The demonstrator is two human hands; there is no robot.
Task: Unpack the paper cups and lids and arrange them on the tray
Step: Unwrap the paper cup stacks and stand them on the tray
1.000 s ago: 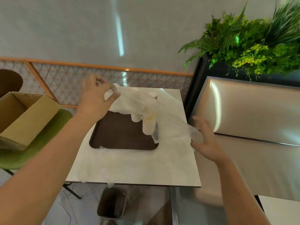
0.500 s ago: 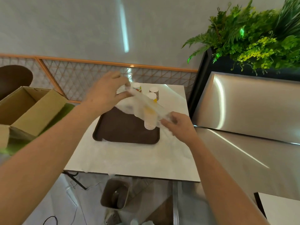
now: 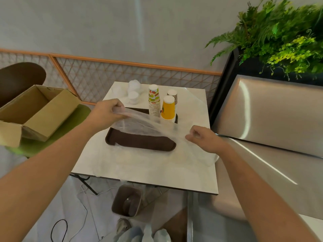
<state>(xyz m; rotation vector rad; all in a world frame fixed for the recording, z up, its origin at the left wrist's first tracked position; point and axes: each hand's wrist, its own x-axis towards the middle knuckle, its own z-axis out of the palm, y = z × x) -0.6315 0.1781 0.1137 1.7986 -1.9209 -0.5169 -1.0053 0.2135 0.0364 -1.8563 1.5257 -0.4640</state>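
The left hand [image 3: 108, 110] pinches one end of a thin, clear plastic bag [image 3: 146, 127] between thumb and curled fingers. The right hand [image 3: 202, 138] pinches the other end the same way, so the film hangs stretched between them above a dark brown rectangular tray [image 3: 139, 144]. The tray lies on a white marble-look square table [image 3: 148, 170].

At the tray's far right corner stand a tall stack of paper cups printed in green and red [image 3: 154, 102] and, just beside it, a stack of yellow paper cups [image 3: 168, 109]. A stack of brown-patterned paper cups [image 3: 173, 96] stands right behind the yellow one; its base is hidden. White plastic lids [image 3: 133, 95] sit in a cluster on the table's far left corner, off the tray.

An open cardboard box [image 3: 35, 110] rests on a green seat [image 3: 70, 123] to the left.
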